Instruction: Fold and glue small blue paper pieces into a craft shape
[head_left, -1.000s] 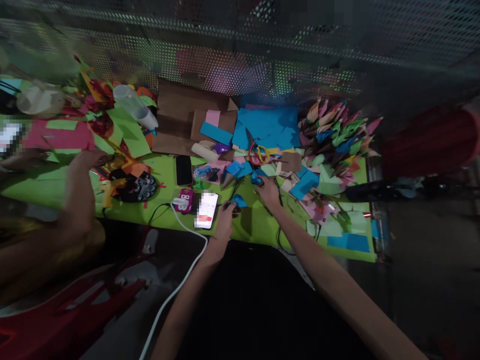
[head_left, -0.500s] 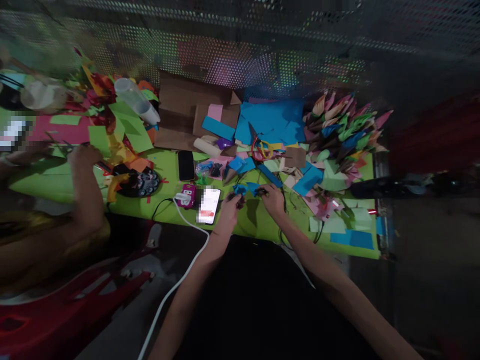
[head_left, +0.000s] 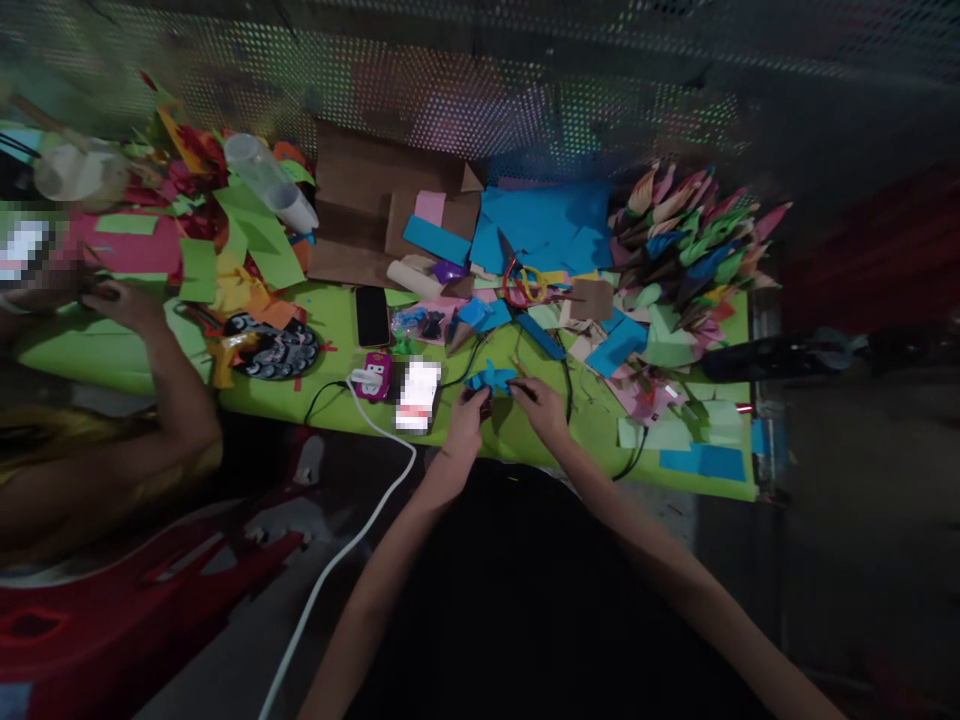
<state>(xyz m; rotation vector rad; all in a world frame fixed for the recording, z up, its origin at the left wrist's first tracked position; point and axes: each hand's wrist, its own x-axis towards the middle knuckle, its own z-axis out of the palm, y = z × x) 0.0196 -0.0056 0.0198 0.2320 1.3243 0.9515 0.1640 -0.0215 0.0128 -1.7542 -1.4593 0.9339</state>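
Observation:
Both my hands meet over the near edge of a green table (head_left: 525,430). My left hand (head_left: 465,415) pinches the left side of a small blue paper piece (head_left: 491,377). My right hand (head_left: 541,405) is closed on the same blue piece at its right side, fingers curled; something thin and dark may be in its fingertips, too small to name. A lit phone (head_left: 418,395) lies just left of my left hand.
Another person's arm (head_left: 169,370) reaches over the table's left end. A pile of folded paper cones (head_left: 686,245) sits far right, blue sheets (head_left: 544,225) and brown card (head_left: 367,215) at the back. A white cable (head_left: 360,520) runs to a pink charger (head_left: 375,377). A dark phone (head_left: 371,315) lies nearby.
My right hand came back from the paper scraps to meet my left hand on the blue piece. The other person's hand moved left along the table.

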